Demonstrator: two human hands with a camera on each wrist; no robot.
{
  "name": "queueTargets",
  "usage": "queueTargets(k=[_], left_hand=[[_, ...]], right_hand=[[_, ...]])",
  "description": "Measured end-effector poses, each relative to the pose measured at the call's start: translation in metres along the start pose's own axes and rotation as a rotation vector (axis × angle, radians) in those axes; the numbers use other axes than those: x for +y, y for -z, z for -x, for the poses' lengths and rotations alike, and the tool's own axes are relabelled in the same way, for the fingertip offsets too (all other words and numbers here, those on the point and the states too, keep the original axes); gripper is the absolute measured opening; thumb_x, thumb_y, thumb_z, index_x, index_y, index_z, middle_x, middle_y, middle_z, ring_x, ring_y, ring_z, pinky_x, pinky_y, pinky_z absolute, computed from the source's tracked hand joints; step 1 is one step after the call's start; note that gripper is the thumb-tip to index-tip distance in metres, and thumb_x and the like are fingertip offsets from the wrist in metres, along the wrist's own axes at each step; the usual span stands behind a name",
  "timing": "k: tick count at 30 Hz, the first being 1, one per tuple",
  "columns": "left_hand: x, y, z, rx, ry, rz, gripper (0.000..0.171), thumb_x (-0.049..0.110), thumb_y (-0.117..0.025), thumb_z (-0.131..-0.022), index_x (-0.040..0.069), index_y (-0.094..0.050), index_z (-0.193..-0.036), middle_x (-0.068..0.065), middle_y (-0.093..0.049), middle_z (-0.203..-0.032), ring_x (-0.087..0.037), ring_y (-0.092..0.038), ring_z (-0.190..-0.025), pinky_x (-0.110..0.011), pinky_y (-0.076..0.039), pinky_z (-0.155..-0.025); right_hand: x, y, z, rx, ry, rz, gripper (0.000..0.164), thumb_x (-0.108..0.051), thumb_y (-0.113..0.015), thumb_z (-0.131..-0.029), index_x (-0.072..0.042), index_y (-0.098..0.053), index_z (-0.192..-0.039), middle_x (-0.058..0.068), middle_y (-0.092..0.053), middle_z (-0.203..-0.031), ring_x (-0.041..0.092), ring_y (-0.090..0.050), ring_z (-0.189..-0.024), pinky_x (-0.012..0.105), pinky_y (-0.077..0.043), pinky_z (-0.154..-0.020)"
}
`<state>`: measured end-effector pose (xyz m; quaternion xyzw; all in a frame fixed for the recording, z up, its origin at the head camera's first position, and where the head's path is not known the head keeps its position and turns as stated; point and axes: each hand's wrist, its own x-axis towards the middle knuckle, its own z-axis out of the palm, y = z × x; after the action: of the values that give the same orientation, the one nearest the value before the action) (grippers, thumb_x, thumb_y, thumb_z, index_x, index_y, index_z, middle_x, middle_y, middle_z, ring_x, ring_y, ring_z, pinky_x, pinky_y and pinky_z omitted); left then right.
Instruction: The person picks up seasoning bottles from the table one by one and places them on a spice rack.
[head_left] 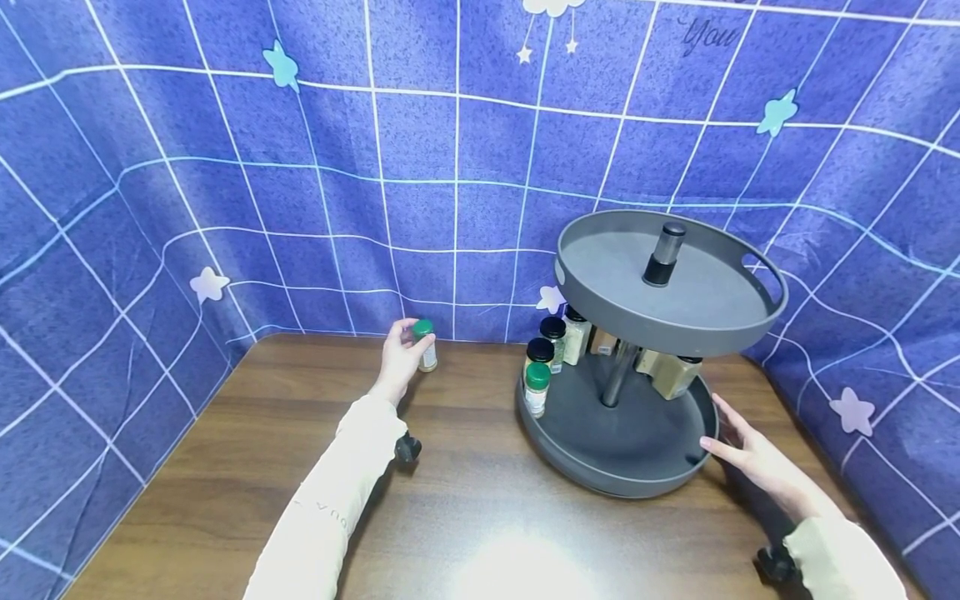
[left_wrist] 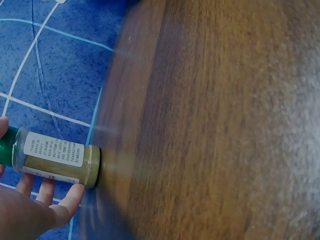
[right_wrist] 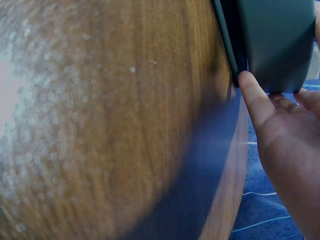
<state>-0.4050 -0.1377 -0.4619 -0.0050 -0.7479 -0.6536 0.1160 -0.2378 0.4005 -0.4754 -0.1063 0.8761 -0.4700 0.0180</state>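
Observation:
A spice jar (head_left: 428, 357) with a green cap stands upright near the back edge of the table, its contents yellowish-brown in the left wrist view. My left hand (head_left: 399, 360) grips it around the cap and upper body. To the right is a dark grey two-tier turntable (head_left: 600, 454). My right hand (head_left: 757, 458) touches the right side of its lower tray, fingers extended along the outer wall (right_wrist: 280, 50). On the lower tier stand another green-capped jar (head_left: 536, 390), several black-capped jars (head_left: 553, 342) and a tan, box-shaped container (head_left: 675, 377).
The wooden table (head_left: 450, 483) runs up to a blue grid-patterned cloth (head_left: 420, 208) at the back and sides. The turntable's upper tray (head_left: 720, 283) overhangs the jars and hides some of them. A bright glare lies on the table's front.

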Motion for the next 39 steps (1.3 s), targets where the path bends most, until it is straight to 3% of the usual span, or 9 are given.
queueTargets(k=[12, 22, 24, 26, 29, 33, 36, 38, 39], left_hand=[[0.001, -0.001, 0.0, 0.015, 0.022, 0.004, 0.045, 0.014, -0.07, -0.084, 0.006, -0.049, -0.123, -0.019, -0.05, -0.122, -0.034, -0.047, -0.113, -0.05, -0.038, -0.1], [0.003, 0.002, 0.003, -0.01, 0.037, -0.018, 0.047, 0.015, -0.07, -0.084, 0.008, -0.048, -0.125, -0.018, -0.053, -0.117, -0.032, -0.053, -0.107, -0.043, -0.046, -0.089], [0.004, 0.002, 0.004, -0.016, 0.028, -0.02, 0.047, 0.015, -0.07, -0.084, 0.008, -0.048, -0.125, -0.017, -0.055, -0.115, -0.031, -0.056, -0.104, -0.04, -0.047, -0.087], [0.005, 0.002, 0.004, -0.021, 0.017, -0.021, 0.046, 0.014, -0.07, -0.084, 0.008, -0.049, -0.124, -0.017, -0.056, -0.113, -0.031, -0.057, -0.101, -0.039, -0.047, -0.086], [0.009, 0.001, 0.004, -0.035, 0.007, -0.032, 0.046, 0.015, -0.07, -0.084, 0.008, -0.049, -0.124, -0.018, -0.057, -0.112, -0.031, -0.056, -0.101, -0.041, -0.045, -0.088], [0.015, -0.001, 0.006, -0.064, 0.033, -0.044, 0.046, 0.016, -0.07, -0.084, 0.009, -0.048, -0.124, -0.018, -0.056, -0.113, -0.03, -0.054, -0.101, -0.045, -0.046, -0.09], [0.02, -0.003, 0.007, -0.089, 0.079, -0.029, 0.045, 0.017, -0.07, -0.084, 0.012, -0.048, -0.124, -0.017, -0.056, -0.114, -0.03, -0.054, -0.102, -0.046, -0.05, -0.084], [0.024, -0.005, 0.01, -0.106, 0.107, -0.013, 0.045, 0.017, -0.07, -0.084, 0.013, -0.049, -0.123, -0.016, -0.056, -0.115, -0.031, -0.056, -0.102, -0.048, -0.053, -0.079], [0.026, -0.007, 0.011, -0.113, 0.115, -0.009, 0.045, 0.017, -0.07, -0.084, 0.013, -0.049, -0.123, -0.017, -0.056, -0.116, -0.033, -0.055, -0.105, -0.05, -0.053, -0.08]], right_hand=[[-0.001, 0.0, 0.001, -0.005, -0.006, -0.005, 0.079, -0.017, -0.056, -0.095, -0.006, -0.003, -0.151, 0.034, -0.018, -0.148, 0.056, -0.022, -0.129, -0.002, -0.028, -0.084], [-0.001, -0.001, 0.0, 0.004, -0.005, 0.035, 0.077, -0.018, -0.056, -0.095, -0.006, -0.004, -0.151, 0.032, -0.024, -0.147, 0.05, -0.031, -0.126, 0.0, -0.031, -0.084], [-0.001, -0.001, 0.001, 0.011, -0.004, 0.04, 0.077, -0.018, -0.056, -0.095, -0.006, -0.005, -0.151, 0.032, -0.025, -0.147, 0.036, -0.038, -0.127, 0.001, -0.032, -0.084], [-0.001, -0.001, 0.001, 0.011, -0.001, 0.034, 0.076, -0.017, -0.056, -0.095, -0.006, -0.006, -0.151, 0.032, -0.025, -0.146, 0.013, -0.042, -0.125, 0.001, -0.032, -0.084], [0.0, -0.001, 0.002, 0.015, 0.003, 0.024, 0.076, -0.017, -0.056, -0.095, -0.006, -0.006, -0.151, 0.032, -0.026, -0.146, -0.014, -0.037, -0.112, 0.001, -0.033, -0.084], [0.0, -0.001, 0.002, 0.009, -0.002, 0.022, 0.076, -0.018, -0.056, -0.095, -0.005, -0.006, -0.151, 0.033, -0.025, -0.146, -0.001, -0.04, -0.122, 0.001, -0.032, -0.084], [0.0, 0.0, 0.001, 0.005, -0.007, 0.026, 0.077, -0.019, -0.056, -0.095, -0.005, -0.005, -0.151, 0.033, -0.024, -0.147, 0.033, -0.037, -0.13, 0.0, -0.031, -0.084], [0.0, 0.0, 0.0, 0.004, -0.004, 0.023, 0.078, -0.019, -0.056, -0.095, -0.005, -0.004, -0.151, 0.033, -0.024, -0.147, 0.034, -0.036, -0.131, 0.0, -0.031, -0.084], [0.0, 0.0, 0.0, 0.005, -0.003, 0.024, 0.078, -0.018, -0.056, -0.095, -0.005, -0.004, -0.151, 0.033, -0.023, -0.147, 0.045, -0.032, -0.129, 0.0, -0.031, -0.084]])
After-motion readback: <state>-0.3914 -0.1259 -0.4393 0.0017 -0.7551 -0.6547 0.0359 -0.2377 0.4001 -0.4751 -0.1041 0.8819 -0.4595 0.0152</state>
